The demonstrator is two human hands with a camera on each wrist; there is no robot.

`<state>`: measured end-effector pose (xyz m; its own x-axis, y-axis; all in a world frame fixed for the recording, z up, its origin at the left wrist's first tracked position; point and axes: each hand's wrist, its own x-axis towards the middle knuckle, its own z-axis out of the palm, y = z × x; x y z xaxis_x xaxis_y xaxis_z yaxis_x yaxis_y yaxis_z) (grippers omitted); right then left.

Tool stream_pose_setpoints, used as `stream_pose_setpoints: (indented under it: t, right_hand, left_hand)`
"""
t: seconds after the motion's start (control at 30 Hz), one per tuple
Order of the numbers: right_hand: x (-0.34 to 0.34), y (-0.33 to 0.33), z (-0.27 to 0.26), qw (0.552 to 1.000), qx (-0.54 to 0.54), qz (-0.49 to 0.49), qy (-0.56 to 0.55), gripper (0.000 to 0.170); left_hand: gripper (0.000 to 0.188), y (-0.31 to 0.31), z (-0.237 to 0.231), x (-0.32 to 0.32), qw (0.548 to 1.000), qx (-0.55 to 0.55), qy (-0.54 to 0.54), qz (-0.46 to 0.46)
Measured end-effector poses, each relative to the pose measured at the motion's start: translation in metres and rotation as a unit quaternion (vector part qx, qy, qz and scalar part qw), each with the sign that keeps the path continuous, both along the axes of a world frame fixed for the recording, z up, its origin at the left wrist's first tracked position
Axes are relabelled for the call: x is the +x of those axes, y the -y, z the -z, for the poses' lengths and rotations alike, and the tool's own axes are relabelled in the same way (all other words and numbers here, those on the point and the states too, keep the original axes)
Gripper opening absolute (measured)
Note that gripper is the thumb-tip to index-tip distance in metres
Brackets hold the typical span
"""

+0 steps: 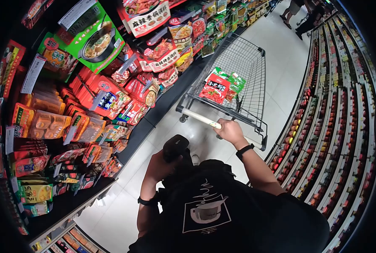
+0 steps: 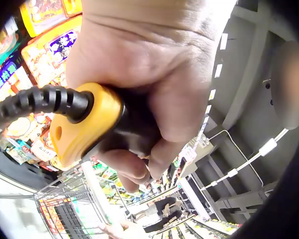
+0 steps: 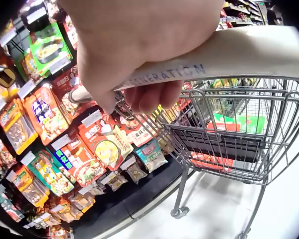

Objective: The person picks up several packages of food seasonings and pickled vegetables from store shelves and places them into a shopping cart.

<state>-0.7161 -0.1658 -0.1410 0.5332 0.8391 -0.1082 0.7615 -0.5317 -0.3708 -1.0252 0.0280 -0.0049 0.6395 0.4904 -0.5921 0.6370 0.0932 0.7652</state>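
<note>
My left hand [image 1: 160, 165] grips a black handheld barcode scanner [image 1: 176, 146] in front of my body. Seen from the left wrist, the fingers wrap its dark handle, and its yellow butt end [image 2: 72, 142] has a black ribbed cable [image 2: 40, 104] coming out. My right hand [image 1: 231, 131] is curled round the pale handle bar [image 1: 198, 118] of a grey wire shopping cart [image 1: 249, 63]. Printed letters show on the bar beside that hand in the right wrist view. Inside the cart lie a red food packet [image 1: 215, 89] and green packets [image 1: 237, 84].
On the left, shelves hold hanging seasoning packets [image 1: 108, 99] with price tags [image 1: 33, 74]. Long shelves of jars and bottles [image 1: 314, 126] curve along the right. Pale floor tiles [image 1: 281, 92] run between them. Farther up the aisle stand people [image 1: 308, 21].
</note>
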Motion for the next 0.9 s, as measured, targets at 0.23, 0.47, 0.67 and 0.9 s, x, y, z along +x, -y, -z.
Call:
stream_pose_setpoints:
  t: [0.23, 0.47, 0.67, 0.9]
  right_hand:
    - [-0.031, 0.027, -0.011, 0.998, 0.034, -0.027, -0.052, 0.049]
    - [-0.056, 0.059, -0.023, 0.996, -0.036, -0.051, -0.069, 0.054]
    - [-0.086, 0.077, -0.024, 0.988, -0.074, -0.088, -0.106, 0.061]
    - [-0.142, 0.087, -0.028, 0.986, -0.097, -0.083, -0.107, 0.063]
  left_hand:
    - [0.021, 0.065, -0.026, -0.024, 0.999, -0.001, -0.031, 0.044]
    - [0.015, 0.128, -0.040, -0.079, 0.997, 0.026, -0.064, 0.027]
    - [0.025, 0.166, -0.042, -0.138, 0.997, 0.028, -0.063, -0.033]
    - [0.028, 0.188, -0.052, -0.193, 0.995, 0.047, -0.049, -0.070]
